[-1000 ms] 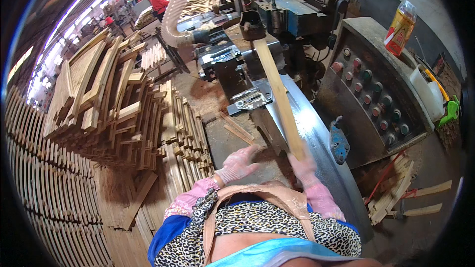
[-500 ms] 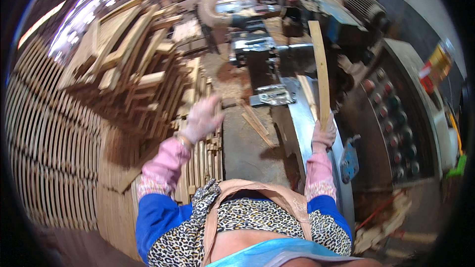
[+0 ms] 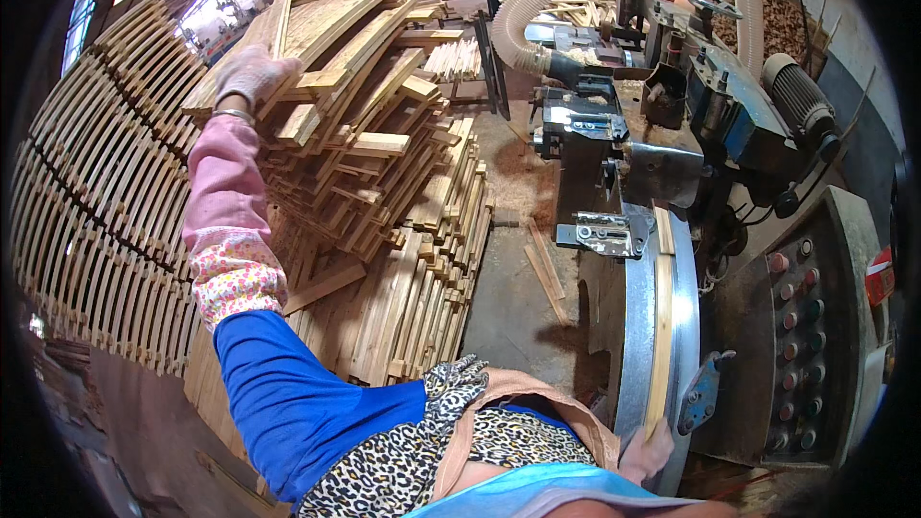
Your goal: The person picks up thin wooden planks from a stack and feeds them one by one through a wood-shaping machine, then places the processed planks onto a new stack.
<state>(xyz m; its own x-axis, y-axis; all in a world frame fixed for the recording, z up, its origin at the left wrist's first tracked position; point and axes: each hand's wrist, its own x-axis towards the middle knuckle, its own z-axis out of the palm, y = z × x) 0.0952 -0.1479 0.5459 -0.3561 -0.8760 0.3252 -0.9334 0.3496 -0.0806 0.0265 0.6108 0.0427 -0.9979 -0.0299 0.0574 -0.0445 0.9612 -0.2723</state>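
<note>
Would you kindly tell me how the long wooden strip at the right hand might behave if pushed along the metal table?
The wooden strip is probably stiff, since it looks like solid wood. It would likely slide easily, as the metal table looks smooth and shiny. Long and narrow, it might swivel if pushed off-centre.

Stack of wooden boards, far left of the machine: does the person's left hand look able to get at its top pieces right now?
Likely yes: the left hand appears to touch the top of the stack of wooden boards, and nothing visible blocks it.
</note>
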